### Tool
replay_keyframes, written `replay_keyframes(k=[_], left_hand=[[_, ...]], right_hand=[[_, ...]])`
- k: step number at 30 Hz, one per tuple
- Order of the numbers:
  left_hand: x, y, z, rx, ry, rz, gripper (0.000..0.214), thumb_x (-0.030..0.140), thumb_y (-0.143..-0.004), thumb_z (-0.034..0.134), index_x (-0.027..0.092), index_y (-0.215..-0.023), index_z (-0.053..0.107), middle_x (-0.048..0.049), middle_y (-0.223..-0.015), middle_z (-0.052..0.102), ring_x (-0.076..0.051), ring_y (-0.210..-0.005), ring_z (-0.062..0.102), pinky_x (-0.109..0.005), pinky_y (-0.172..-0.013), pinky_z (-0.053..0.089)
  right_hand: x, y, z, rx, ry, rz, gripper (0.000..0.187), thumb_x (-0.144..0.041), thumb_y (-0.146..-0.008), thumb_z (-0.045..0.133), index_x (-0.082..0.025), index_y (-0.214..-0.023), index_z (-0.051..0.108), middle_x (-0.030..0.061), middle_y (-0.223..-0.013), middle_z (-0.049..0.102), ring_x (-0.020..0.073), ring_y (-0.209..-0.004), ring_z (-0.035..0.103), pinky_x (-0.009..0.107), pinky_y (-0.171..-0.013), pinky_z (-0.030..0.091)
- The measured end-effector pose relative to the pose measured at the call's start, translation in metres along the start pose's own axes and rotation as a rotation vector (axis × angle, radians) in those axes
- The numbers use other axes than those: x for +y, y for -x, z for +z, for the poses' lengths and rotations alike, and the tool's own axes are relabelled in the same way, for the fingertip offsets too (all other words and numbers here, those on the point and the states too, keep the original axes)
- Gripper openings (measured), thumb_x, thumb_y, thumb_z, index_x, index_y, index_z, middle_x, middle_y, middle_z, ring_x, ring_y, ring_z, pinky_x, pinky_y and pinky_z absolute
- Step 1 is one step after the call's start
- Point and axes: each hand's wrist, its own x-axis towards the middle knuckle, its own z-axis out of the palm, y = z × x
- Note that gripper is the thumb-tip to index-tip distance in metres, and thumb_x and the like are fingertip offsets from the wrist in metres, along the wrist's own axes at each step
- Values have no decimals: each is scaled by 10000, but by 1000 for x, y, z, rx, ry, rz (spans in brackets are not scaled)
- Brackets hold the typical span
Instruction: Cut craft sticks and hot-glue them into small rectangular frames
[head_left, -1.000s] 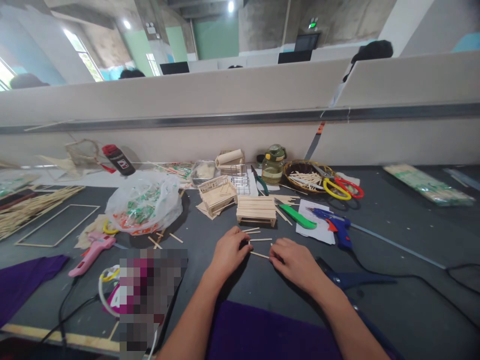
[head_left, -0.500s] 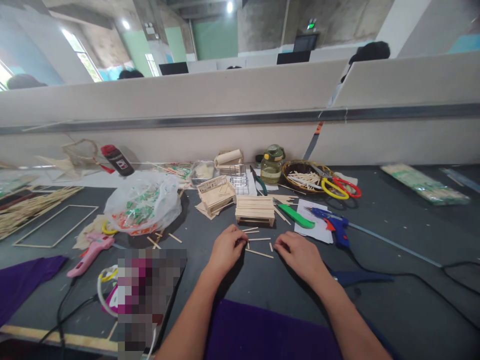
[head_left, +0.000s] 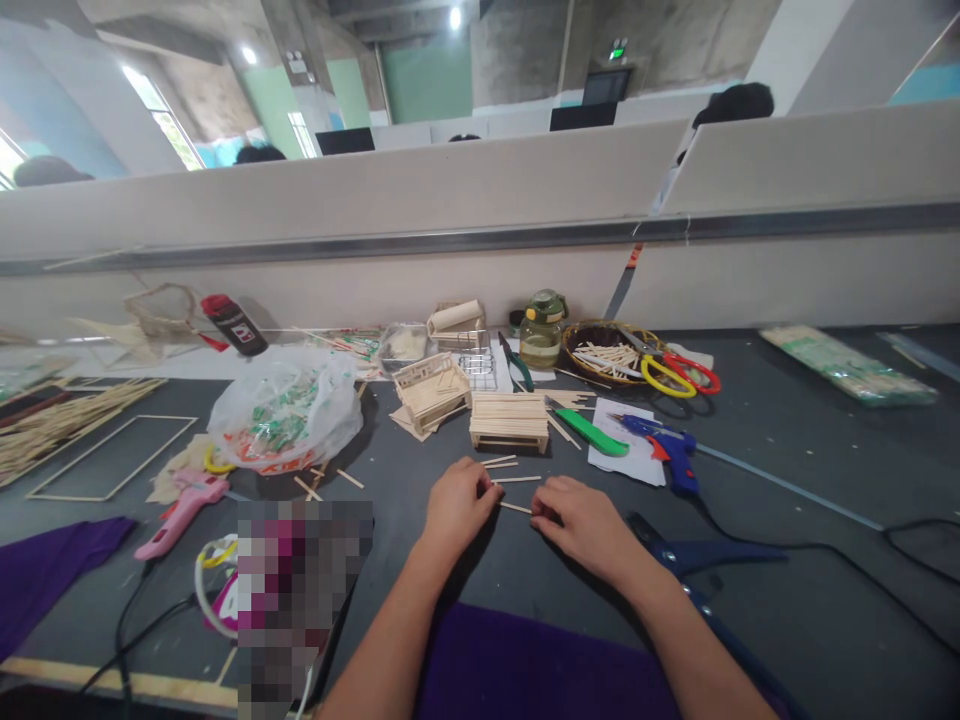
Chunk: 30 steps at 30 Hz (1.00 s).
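Note:
A thin wooden stick (head_left: 515,508) lies between my hands on the dark table. My right hand (head_left: 579,522) pinches its right end with thumb and fingertips. My left hand (head_left: 459,508) is closed at the stick's left end; its fingertips partly hide what they hold. Just beyond them, another short stick (head_left: 519,479) lies roughly parallel, and more sticks (head_left: 501,463) rest near my left knuckles. Behind these stands a small slatted bench-like wooden model (head_left: 510,422). A second wooden model, shaped like a seat with a back (head_left: 433,390), is to its left.
Right of the models lie a green utility knife (head_left: 596,432), a blue glue gun (head_left: 679,460) and scissors (head_left: 671,375) by a basket (head_left: 574,360). To the left are a plastic bag (head_left: 289,415) and a pink glue gun (head_left: 180,515). Dark blue pliers-like handles (head_left: 712,556) lie near my right forearm.
My right hand has moved left and closed on the right end of the nearest stick. My left hand has shifted slightly right and down towards its other end.

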Motion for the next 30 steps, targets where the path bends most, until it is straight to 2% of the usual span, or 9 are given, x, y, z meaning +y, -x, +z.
replay_keyframes(k=[7, 30], left_hand=[[3, 2, 3, -5, -62, -7, 165, 286, -823, 586, 196, -685, 578, -11, -769, 591, -164, -771, 552, -262, -655, 342], [-2, 1, -2, -3, 7, 22, 143, 198, -809, 557, 193, -667, 569, -5, -741, 569, -146, -725, 533, -239, -627, 326]], right_hand=[[2, 0, 3, 16, 45, -11, 66, -208, -856, 565, -212, -791, 576, 3, -812, 616, 159, -804, 539, 256, -667, 329], [8, -1, 6, 48, 117, 5, 117, -213, -894, 510, -210, -797, 574, 7, -814, 604, 163, -828, 542, 258, -689, 339]])
